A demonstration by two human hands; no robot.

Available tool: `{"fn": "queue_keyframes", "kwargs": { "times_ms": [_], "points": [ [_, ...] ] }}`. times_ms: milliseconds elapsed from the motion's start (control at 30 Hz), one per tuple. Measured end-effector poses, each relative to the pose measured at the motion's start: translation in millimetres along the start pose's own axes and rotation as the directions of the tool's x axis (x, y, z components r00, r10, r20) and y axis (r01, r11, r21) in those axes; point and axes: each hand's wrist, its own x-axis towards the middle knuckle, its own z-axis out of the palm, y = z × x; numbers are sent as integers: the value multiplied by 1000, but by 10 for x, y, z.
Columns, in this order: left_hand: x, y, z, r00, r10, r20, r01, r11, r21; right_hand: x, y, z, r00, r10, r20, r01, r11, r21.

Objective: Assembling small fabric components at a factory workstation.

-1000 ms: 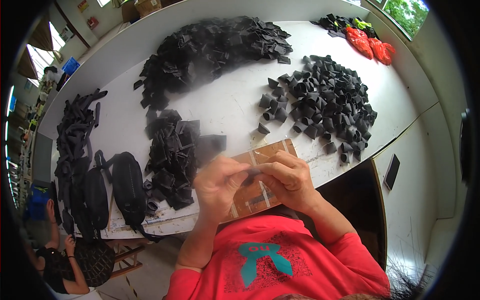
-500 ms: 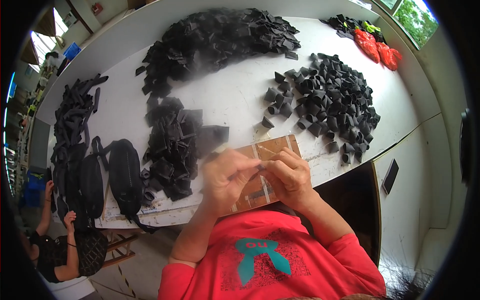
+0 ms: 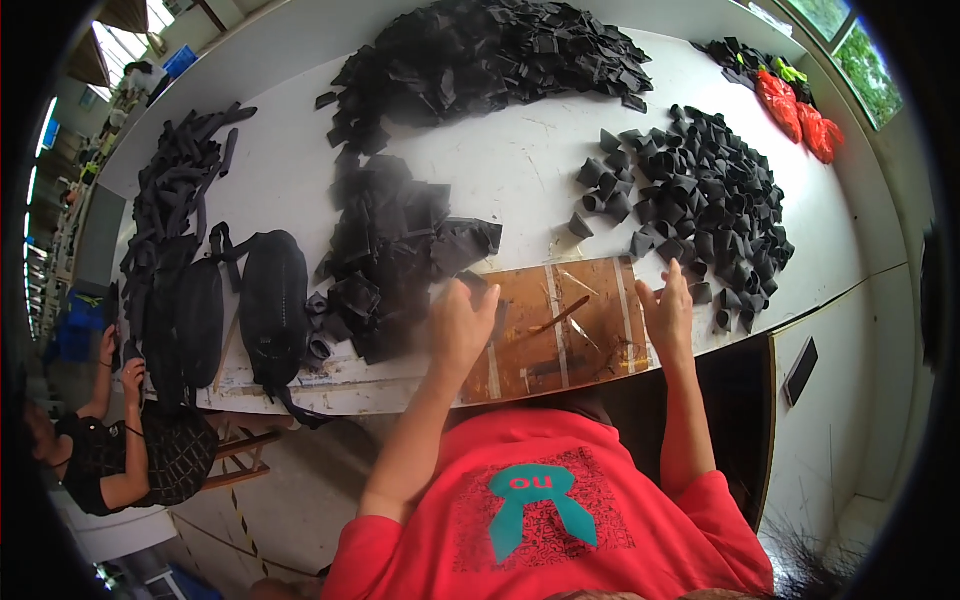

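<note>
Both my hands are at a brown board [image 3: 520, 345] with pale tape strips, at the table's front edge. My left hand [image 3: 460, 330] is over its left end, fingers closed on a flat black piece [image 3: 476, 284] that shows partly between thumb and forefinger. Just beyond lies a heap of flat black pieces [image 3: 400, 215]. At the board's right end my right hand [image 3: 672, 312] is raised, thumb and fingers apart, holding nothing. Near its fingertips begins a pile of black pieces curled into short tubes [image 3: 715, 190]. A thin reddish-brown stick [image 3: 562, 314] lies on the board.
A larger heap of black pieces [image 3: 500, 55] lies at the back of the white table [image 3: 510, 145]. Black bags [image 3: 273, 310] and dark strips [image 3: 185, 175] are at left, near another person [image 3: 110, 440]. Red plastic bags [image 3: 800, 115] lie far right.
My hands were together over the board, fingers meeting at a small dark piece. They have parted, left toward the flat pieces, right toward the curled ones. The view has shifted too.
</note>
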Motion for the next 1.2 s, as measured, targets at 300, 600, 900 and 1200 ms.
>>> {"fn": "queue_keyframes", "kwargs": {
  "times_ms": [300, 600, 900, 1200],
  "points": [
    [186, 99, -3, 968, -108, 227, 49, 967, 251, -558, -722, -298, 907, -151, 393, -3, 931, 366],
    [266, 162, 2, 949, -77, 305, -48, 923, 382, -701, -872, -206, 847, -293, 443, 137, 926, 351],
    [-46, 173, -590, 890, -222, 399, 450, 575, -683, -586, -1275, -429, 856, -447, 260, 173, 721, 671],
    [-341, 614, -852, 870, 57, 490, 443, 349, -826, -485, -1558, -439, 914, -403, -45, 351, 731, 585]
  ]
}}
